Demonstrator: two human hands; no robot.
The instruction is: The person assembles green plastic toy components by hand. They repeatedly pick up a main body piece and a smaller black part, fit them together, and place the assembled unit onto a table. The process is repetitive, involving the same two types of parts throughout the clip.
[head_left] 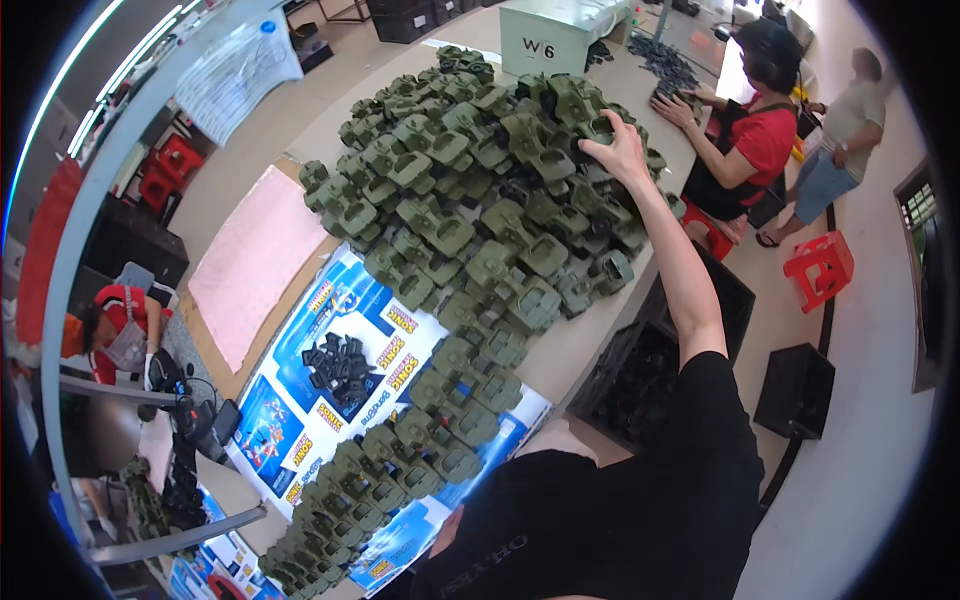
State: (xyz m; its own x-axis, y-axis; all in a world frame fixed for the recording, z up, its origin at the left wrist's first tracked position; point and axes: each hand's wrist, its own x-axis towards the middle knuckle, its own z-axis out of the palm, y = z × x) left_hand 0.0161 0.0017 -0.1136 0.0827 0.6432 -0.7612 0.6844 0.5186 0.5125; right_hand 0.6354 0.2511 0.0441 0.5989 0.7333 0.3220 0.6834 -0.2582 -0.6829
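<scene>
A large heap of olive-green moulded plastic parts [430, 150] covers the middle of the table. At the heap's far right edge, my right hand [622, 152] has its thumb and fingers closed around one olive-green plastic part [598, 130]. A sliver of my left hand [449, 530] shows low in the picture, close to my body and beside the lined-up parts; its fingers are hidden. Olive-green parts [390, 465] stand side by side in rows running toward the lower left. A small pile of black plastic pieces [340, 370] lies on blue-and-white printed sheets [275, 400].
A pink sheet [255, 265] lies left of the heap, and a pale green box [545, 40] stands behind it. Black crates [640, 380] sit below the table's right edge. One co-worker [750, 140] in red sits at the far right; another [125, 325] works at the left.
</scene>
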